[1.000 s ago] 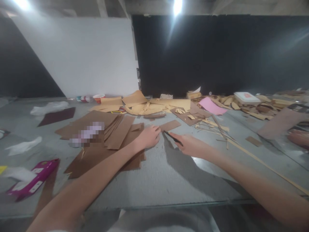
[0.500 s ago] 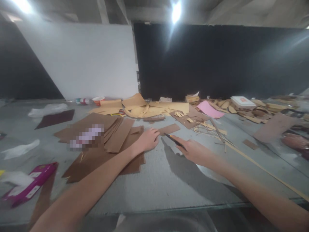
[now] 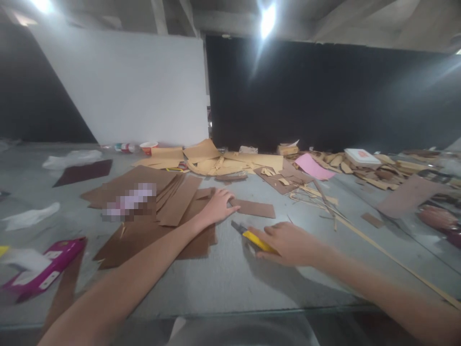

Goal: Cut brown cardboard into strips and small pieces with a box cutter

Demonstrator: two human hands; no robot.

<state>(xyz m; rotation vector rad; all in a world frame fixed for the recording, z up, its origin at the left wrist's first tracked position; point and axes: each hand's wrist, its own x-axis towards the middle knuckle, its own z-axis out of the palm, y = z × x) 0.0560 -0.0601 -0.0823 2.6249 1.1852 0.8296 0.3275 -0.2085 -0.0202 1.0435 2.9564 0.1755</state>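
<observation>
My right hand (image 3: 290,244) is wrapped round a yellow utility knife (image 3: 260,241), its grey blade pointing left, close to the table surface. Between the thumb and fingers of my left hand (image 3: 219,205) is the left end of a small brown strip (image 3: 257,208), which extends to the right above the knife in the view. Under and beside my left forearm lie brown sheets (image 3: 180,202) in loose, overlapping stacks. A blurred-out patch covers part of the stack.
A magenta packet (image 3: 54,266) and white tissue (image 3: 32,216) lie on the left. Along the back are tan sheets (image 3: 248,161), a pink sheet (image 3: 314,166) and a white box (image 3: 362,156). Thin tan strips (image 3: 389,257) run across the right. The table's front edge (image 3: 230,315) is near me.
My right hand has drawn the knife down towards me and turned, so the yellow handle shows. The brown strip has shifted slightly right and nearer, its left end now at my left thumb.
</observation>
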